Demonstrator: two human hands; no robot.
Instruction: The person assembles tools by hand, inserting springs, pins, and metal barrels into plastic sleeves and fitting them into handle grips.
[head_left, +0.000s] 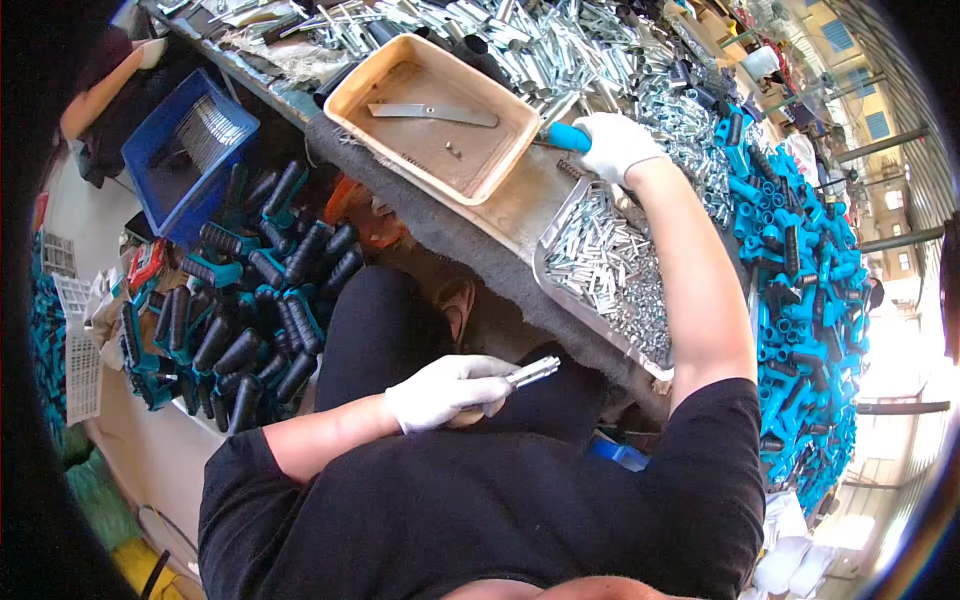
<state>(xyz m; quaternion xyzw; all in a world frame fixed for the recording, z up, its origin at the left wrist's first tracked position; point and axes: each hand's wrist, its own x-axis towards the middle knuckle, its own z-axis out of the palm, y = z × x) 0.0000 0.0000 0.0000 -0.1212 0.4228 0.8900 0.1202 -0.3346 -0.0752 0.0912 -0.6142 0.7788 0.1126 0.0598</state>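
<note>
Two white-gloved hands are working, one low in the middle of the frame and one above it to the right. The left hand (450, 392), at lower centre, is closing its fingers round a small bundle of slim metal pieces (533, 372); their ends are sticking out toward the right, and I cannot tell their exact number. The right hand (615, 145), right of upper centre, is wrapping its fingers round one teal cylinder (568, 137), whose left end is showing just beside the right-hand edge of a beige tray (415, 85).

That one tray is sitting at upper centre, with one flat metal strip (433, 114) lying in it and a few tiny bits below the strip. Under the right forearm, one metal tray (600, 328) is holding pins and smaller parts, too many for counting. A heap of shiny metal tubes (580, 60), likewise uncountable, is spreading across the top of the frame.

Two large piles of teal-and-black parts are flanking the person: one handle pile (212, 345) at left, with dozens showing, and one mostly teal pile (795, 330) at right, with dozens more. One blue crate (212, 172) is standing at upper left. Near it, one arm of another person (100, 95) is showing at the frame's upper-left edge.
</note>
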